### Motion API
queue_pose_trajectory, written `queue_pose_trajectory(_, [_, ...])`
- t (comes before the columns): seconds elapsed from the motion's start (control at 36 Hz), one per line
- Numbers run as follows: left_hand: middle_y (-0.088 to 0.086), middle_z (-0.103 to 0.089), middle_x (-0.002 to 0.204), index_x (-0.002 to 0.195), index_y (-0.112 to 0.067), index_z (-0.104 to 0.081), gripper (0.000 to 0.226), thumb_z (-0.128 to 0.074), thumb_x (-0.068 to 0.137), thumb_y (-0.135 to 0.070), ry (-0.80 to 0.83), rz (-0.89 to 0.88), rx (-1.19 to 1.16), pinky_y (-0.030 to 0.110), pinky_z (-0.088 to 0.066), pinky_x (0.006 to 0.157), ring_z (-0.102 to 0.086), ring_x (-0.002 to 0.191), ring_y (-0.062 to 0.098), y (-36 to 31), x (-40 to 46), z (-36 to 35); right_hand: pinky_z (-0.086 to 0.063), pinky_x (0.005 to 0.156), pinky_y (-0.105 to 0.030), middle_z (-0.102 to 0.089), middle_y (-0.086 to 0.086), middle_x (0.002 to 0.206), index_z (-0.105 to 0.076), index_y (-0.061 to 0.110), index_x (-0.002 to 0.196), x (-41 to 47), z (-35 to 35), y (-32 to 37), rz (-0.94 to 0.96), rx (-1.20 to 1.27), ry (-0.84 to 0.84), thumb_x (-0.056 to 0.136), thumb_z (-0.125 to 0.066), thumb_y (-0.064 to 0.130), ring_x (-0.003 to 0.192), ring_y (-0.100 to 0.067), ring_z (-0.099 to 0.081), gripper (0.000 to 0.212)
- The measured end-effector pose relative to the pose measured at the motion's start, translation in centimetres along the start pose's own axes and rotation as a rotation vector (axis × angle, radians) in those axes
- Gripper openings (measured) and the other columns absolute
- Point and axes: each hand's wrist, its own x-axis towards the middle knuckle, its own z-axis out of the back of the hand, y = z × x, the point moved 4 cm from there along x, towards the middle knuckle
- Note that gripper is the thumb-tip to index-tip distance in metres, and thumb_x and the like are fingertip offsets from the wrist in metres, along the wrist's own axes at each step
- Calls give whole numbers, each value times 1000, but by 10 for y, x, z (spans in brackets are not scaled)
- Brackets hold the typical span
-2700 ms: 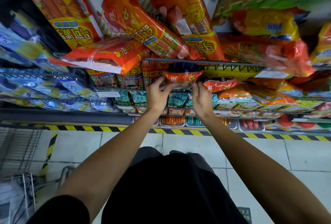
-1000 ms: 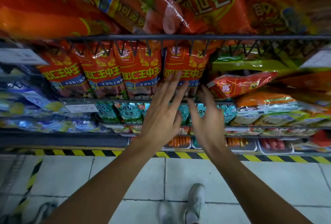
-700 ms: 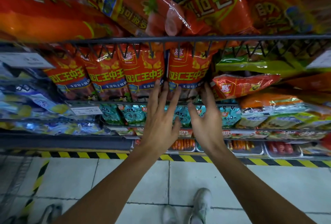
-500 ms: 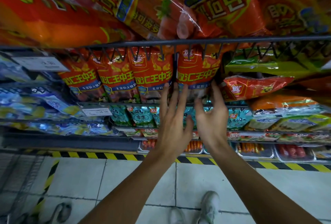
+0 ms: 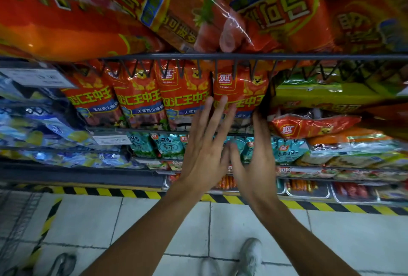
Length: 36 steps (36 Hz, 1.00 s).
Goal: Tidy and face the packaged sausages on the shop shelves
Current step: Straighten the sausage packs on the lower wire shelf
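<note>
Several red sausage packs stand upright in a row behind a wire shelf rail (image 5: 154,131). The rightmost pack (image 5: 239,86) is in front of both my hands. My left hand (image 5: 206,149) lies flat against its lower front with straight fingers. My right hand (image 5: 256,160) is open beside it, fingers reaching up along the pack's right edge. A loose red pack (image 5: 309,126) lies on its side to the right. Big orange sausage bags (image 5: 176,10) overhang the upper wire rail (image 5: 309,56).
Teal snack packs (image 5: 167,146) fill the shelf below, with metal trays of sausages (image 5: 304,188) under them. Blue packs (image 5: 44,125) crowd the left shelves. A yellow-and-black strip (image 5: 110,192) marks the shelf base above the tiled floor. My shoes (image 5: 249,258) stand below.
Both hands have slid slightly up the rightmost red pack, staying flat and side by side. The view has drifted a little to the left and closer.
</note>
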Motion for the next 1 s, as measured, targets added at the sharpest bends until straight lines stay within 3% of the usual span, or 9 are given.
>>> queue_pose_trajectory(0.14, [9, -7, 172, 163, -8, -17, 76, -60, 100, -15, 23, -20, 85, 53, -10, 128, -1, 159, 32, 10, 15, -5, -20, 126, -35, -1, 13, 169, -18, 13, 163, -6, 1, 5, 211, -76, -38, 104, -54, 24, 158, -13, -9, 70])
queue_pose_trajectory(0.28, [7, -7, 172, 163, -9, -17, 77, -59, 98, -16, 35, -20, 131, 56, -9, 127, -1, 159, 33, 12, 22, -9, -36, 120, -49, -8, 6, 170, -19, 17, 162, 16, -8, -5, 125, -164, 85, 107, -47, 37, 156, -18, -15, 65])
queue_pose_trajectory(0.42, [7, -9, 172, 163, -9, -19, 80, -64, 97, -17, 37, -14, 124, 59, -10, 126, -2, 159, 32, 12, 21, -7, -33, 122, -37, 4, 29, 164, -23, 20, 162, 8, 0, -9, 169, -105, 132, 108, -48, 35, 153, 5, -2, 61])
queue_pose_trajectory(0.5, [8, -14, 171, 160, -9, -29, 76, -68, 95, -17, 32, -2, 70, 62, -14, 124, -7, 159, 33, 9, 18, -4, -24, 124, -25, -20, 8, 169, -28, 16, 161, -6, 10, -11, 205, -63, 173, 107, -53, 24, 156, -6, -16, 60])
queue_pose_trajectory(0.58, [6, -22, 169, 158, -10, -35, 72, -68, 94, -20, 32, 40, 31, 61, -20, 122, -12, 157, 34, 0, 11, 1, -27, 123, -26, -33, 3, 165, -36, 13, 157, -19, 27, -14, 207, -23, 200, 106, -57, 16, 154, -11, -25, 55])
queue_pose_trajectory(0.69, [5, -31, 164, 158, -12, -35, 70, -68, 96, -20, 99, 54, -134, 43, -16, 128, -18, 155, 29, -24, 2, 6, -27, 121, -22, -41, 4, 159, -44, 12, 152, -31, 64, -15, 141, -7, 197, 105, -58, 10, 150, -7, -32, 50])
queue_pose_trajectory(0.81, [-19, -23, 161, 159, -30, -24, 74, -67, 99, -22, 230, 193, -428, 9, -7, 119, -15, 150, -1, -50, 5, 13, -31, 118, -19, -49, 5, 154, -50, 17, 149, -36, 104, -6, 102, -43, 231, 103, -59, 9, 146, -5, -39, 47])
queue_pose_trajectory(0.94, [-4, -29, 167, 162, -25, -25, 81, -73, 97, -24, 254, 362, -588, 1, -18, 111, -27, 151, 9, -74, 24, 28, -49, 107, -34, -60, 3, 143, -57, 16, 144, -42, 154, 14, 71, -55, 208, 102, -59, 8, 132, -11, -56, 42])
queue_pose_trajectory(1.0, [-3, -31, 166, 161, -27, -27, 80, -73, 96, -26, 273, 396, -602, 15, -27, 117, -31, 150, 13, -80, 29, 32, -52, 102, -34, -64, 2, 138, -59, 16, 141, -42, 173, 22, 43, -58, 160, 103, -59, 12, 125, -12, -60, 38])
